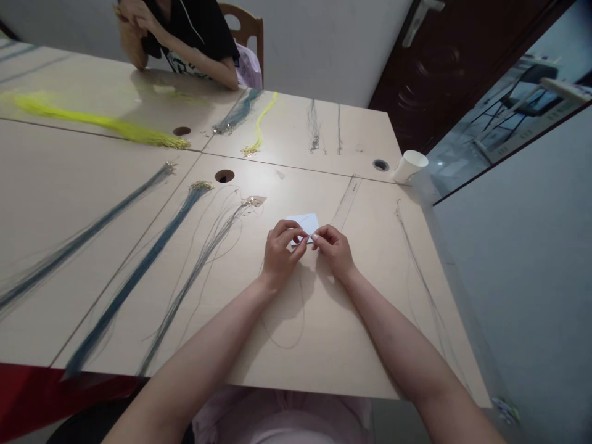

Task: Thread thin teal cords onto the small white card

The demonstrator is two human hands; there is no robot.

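Note:
My left hand (283, 250) and my right hand (333, 248) meet near the middle of the table, fingertips almost touching. Each is closed in a pinch on something too small to make out. Just behind and under the fingers lies a small white card (309, 222). A thin line (303, 308) hangs from the hands and curves in a loop over the tabletop below them. To the left lies a loose bundle of grey lines (198, 265) with a small metal-coloured clump at its top end.
Blue-grey bundles (152, 253) and a yellow bundle (115, 125) lie left. A clear ruler (346, 200) is behind my right hand, a white cup (409, 166) at the right edge, thin strands (419, 265) nearer. Across the table (324, 364) sits a person (198, 43).

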